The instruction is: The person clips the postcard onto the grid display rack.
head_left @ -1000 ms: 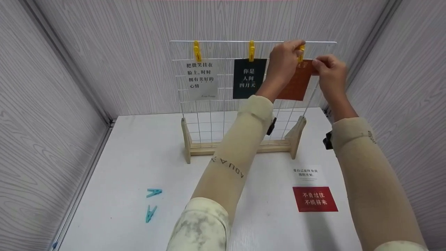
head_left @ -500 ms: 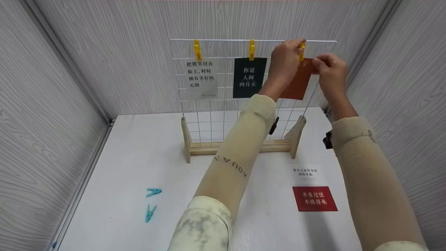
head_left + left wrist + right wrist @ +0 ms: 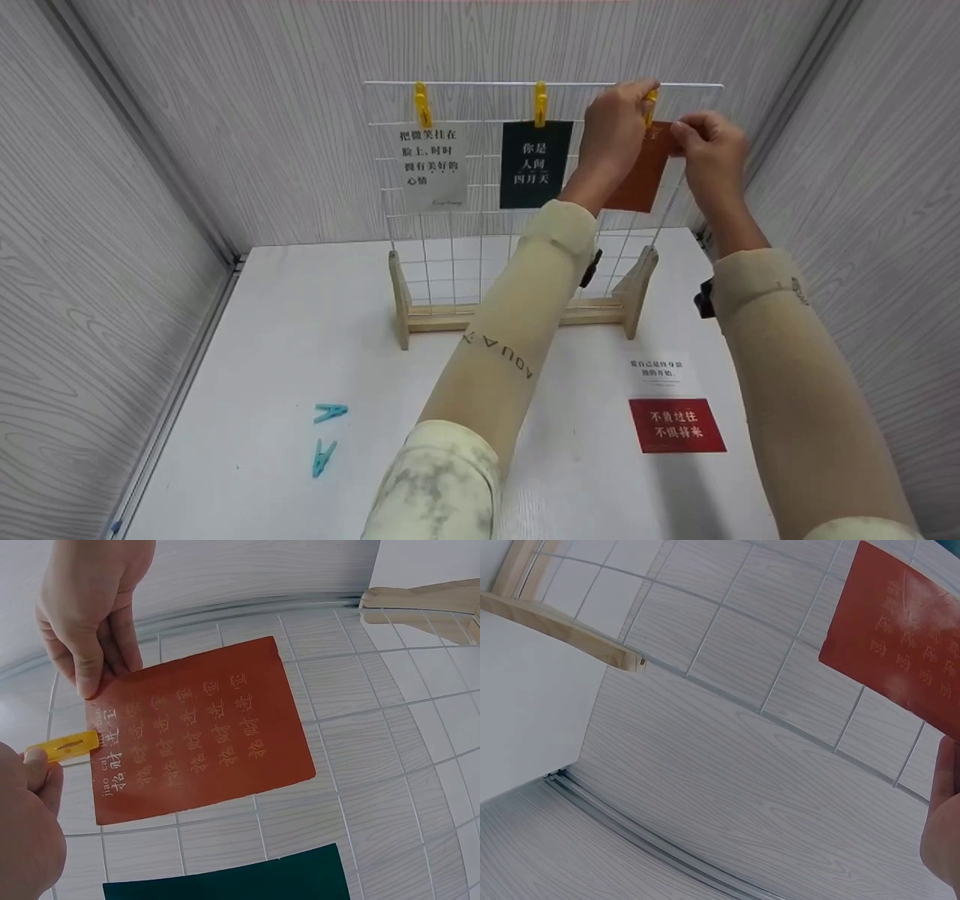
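Observation:
At the top right of the white wire grid (image 3: 480, 225), my left hand (image 3: 616, 131) pinches the handles of a yellow clothespin (image 3: 71, 746). The clothespin's tip meets the top edge of an orange-red card (image 3: 199, 731) printed with pale characters. My right hand (image 3: 712, 150) pinches that card's upper right corner between thumb and fingers. In the right wrist view the card (image 3: 645, 176) hangs in front of the grid wires. A dark green card (image 3: 534, 165) and a white card (image 3: 433, 169) hang to its left, each under a yellow clothespin.
Wooden feet (image 3: 637, 296) hold the grid up on the white table (image 3: 285, 315). Two teal clothespins (image 3: 326, 435) lie at left on the table. At the right lie a red card (image 3: 677, 425) and a white card (image 3: 664, 373). Wood-grain panels (image 3: 112, 150) enclose the sides and back.
Both hands keep their hold on the clothespin and the orange-red card, with hardly any movement. The whole scene sits slightly higher in the head view.

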Demonstrator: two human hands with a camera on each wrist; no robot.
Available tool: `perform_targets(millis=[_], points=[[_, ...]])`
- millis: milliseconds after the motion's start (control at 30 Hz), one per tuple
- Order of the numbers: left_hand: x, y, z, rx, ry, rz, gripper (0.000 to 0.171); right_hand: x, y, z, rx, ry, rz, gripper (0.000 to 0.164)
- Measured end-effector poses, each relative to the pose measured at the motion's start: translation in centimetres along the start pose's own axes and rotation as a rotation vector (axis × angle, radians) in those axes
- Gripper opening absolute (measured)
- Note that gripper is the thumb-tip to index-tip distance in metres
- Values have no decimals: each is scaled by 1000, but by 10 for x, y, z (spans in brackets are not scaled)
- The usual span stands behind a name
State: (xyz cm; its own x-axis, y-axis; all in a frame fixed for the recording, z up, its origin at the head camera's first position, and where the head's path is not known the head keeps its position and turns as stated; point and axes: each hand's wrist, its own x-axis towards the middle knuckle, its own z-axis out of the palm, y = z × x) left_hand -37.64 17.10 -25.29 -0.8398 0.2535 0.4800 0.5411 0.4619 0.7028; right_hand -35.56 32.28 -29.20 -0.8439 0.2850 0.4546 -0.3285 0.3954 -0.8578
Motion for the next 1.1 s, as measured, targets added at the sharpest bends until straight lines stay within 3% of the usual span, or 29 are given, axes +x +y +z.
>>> perform_targets(millis=[267, 700, 1100], points=[[-1, 2, 1, 55, 8, -2, 36, 3, 6, 2, 3, 14, -10, 15], [-4, 5, 3, 19, 5, -15, 36, 4, 14, 3, -37, 31, 14, 21], [-3, 9, 3, 80, 10, 1, 31, 5, 12, 5, -68, 49, 22, 22]])
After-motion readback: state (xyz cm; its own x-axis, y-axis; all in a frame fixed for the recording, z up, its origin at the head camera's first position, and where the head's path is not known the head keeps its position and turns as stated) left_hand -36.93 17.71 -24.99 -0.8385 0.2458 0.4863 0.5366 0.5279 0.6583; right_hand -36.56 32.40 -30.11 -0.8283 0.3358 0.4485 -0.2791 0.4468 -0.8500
